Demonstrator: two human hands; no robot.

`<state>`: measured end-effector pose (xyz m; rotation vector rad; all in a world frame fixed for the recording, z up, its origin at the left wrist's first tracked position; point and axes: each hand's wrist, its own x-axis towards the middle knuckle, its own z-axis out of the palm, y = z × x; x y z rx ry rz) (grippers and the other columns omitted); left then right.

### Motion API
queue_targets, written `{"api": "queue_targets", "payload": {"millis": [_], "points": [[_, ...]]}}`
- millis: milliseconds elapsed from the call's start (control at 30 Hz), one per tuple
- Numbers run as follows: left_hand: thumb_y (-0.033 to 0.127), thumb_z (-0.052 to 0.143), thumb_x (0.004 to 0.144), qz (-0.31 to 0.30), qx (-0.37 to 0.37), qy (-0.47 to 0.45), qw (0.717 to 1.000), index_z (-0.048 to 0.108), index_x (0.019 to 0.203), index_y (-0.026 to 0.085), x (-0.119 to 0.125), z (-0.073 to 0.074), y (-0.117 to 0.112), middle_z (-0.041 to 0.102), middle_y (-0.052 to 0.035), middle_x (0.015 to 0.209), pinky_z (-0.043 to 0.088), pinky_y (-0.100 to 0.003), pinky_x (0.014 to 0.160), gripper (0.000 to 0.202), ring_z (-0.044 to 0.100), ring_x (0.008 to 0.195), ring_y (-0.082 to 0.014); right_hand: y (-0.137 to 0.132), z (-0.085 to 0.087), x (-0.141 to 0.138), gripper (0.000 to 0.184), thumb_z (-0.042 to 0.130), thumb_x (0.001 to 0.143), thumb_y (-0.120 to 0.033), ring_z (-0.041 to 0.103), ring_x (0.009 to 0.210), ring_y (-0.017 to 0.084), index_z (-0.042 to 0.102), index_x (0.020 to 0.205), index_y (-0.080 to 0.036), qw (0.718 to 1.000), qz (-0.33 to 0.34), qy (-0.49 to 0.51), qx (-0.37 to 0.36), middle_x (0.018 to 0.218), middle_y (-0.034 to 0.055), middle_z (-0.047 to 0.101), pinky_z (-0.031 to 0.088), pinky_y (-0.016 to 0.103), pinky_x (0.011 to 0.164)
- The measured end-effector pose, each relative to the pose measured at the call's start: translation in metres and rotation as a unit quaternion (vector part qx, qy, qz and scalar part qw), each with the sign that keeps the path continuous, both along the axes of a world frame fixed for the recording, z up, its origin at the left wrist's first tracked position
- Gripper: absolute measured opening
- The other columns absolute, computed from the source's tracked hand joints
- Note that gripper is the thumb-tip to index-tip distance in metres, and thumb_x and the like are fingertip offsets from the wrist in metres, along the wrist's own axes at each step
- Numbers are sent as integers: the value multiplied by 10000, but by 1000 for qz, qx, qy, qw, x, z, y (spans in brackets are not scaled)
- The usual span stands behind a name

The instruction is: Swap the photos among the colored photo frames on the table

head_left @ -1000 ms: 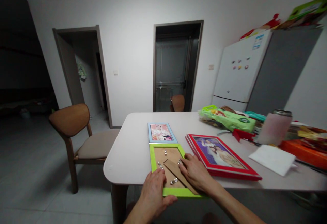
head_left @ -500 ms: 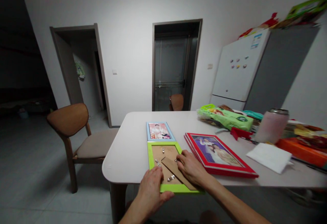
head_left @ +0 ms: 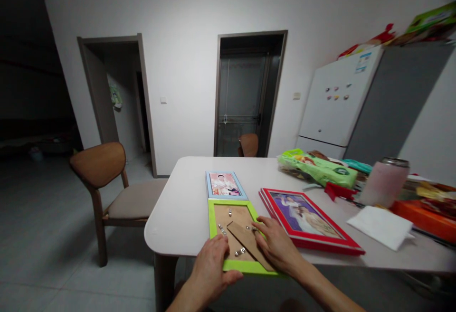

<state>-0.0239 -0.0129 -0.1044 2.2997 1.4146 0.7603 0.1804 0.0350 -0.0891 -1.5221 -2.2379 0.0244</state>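
A lime-green picture frame (head_left: 211,217) lies face down at the table's near edge, its brown backing board (head_left: 231,234) upward. Small metal clips (head_left: 240,251) sit around the board, and a brown easel stand (head_left: 247,243) lies slantwise across it. My left hand (head_left: 212,262) grips the frame's lower left corner, fingers bent over the side and thumb along the bottom edge. On the right side, my right hand (head_left: 280,245) rests with its fingers apart, fingertips by the right-hand clip (head_left: 254,229). Whether they press the clip I cannot tell.
Beyond the green frame lies a blue picture frame (head_left: 233,177) with a photo. Stacked red picture frames (head_left: 285,224) lie at right. Further right are white paper (head_left: 381,226), a pink jar (head_left: 384,184), a green package (head_left: 320,167) and an orange box (head_left: 420,222). A wooden chair (head_left: 99,162) stands left.
My right hand's fingers have spread and shifted slightly off the curled pose near the right-hand clip. My left hand stays on the frame's corner. The whole view has shifted a little.
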Motion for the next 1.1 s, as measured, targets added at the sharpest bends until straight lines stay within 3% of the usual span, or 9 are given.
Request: {"api": "queue_targets", "payload": {"millis": [167,333,400,567,733,933,1033,1100], "points": [[312,705,557,-6,19,-33,999,523,926,179,0,-6,1,507,-66,1127,322,-348,925,433,420,1064,-223,5,5,-43,312,333,771,-180,464,880,174,616,903,-191,994,104,15,-21,923,68,555,336,291,789],[264,711,556,-31,22,-63,997,502,760,192,-2,-1,0,551,-6,926,384,-274,775,300,483,877,-175,9,11,-70,235,381,761,-182,435,842,171,616,763,-187,988,148,-38,-30,854,55,554,306,278,733],[264,707,561,-34,20,-69,997,494,751,194,-3,1,-1,547,3,903,376,-269,757,294,478,858,-171,8,11,-71,208,397,765,-204,424,844,172,604,745,-189,986,156,-46,-33,858,52,554,297,278,728],[267,708,559,-46,16,-76,996,503,773,185,-4,2,-1,540,-5,932,359,-273,779,308,465,876,-174,7,8,-70,277,350,785,-151,408,891,175,577,937,-197,990,137,-21,-30,928,57,561,291,284,757],[274,720,545,-41,5,-73,996,509,831,187,-5,2,-1,537,-16,981,355,-283,812,366,460,920,-182,9,8,-69,206,410,776,-216,415,892,180,606,839,-215,986,150,-62,-35,952,43,554,297,285,746],[276,719,543,-30,2,-64,997,502,742,186,-5,4,-2,541,-7,963,363,-271,803,308,467,915,-176,7,11,-68,201,409,784,-255,441,886,183,606,795,-217,981,170,-89,-35,910,52,567,307,291,741],[284,719,542,-26,-1,-54,998,509,748,183,-5,2,-1,539,-14,972,363,-278,813,310,468,925,-179,15,7,-63,236,382,785,-219,473,886,172,609,848,-206,986,161,-27,-28,930,64,585,329,278,761],[279,732,523,-25,-3,-55,998,516,763,178,-6,0,0,535,-32,1005,364,-289,824,338,468,940,-189,26,5,-57,274,389,768,-196,490,914,167,587,956,-177,993,111,35,-14,988,83,586,338,264,787]]}}
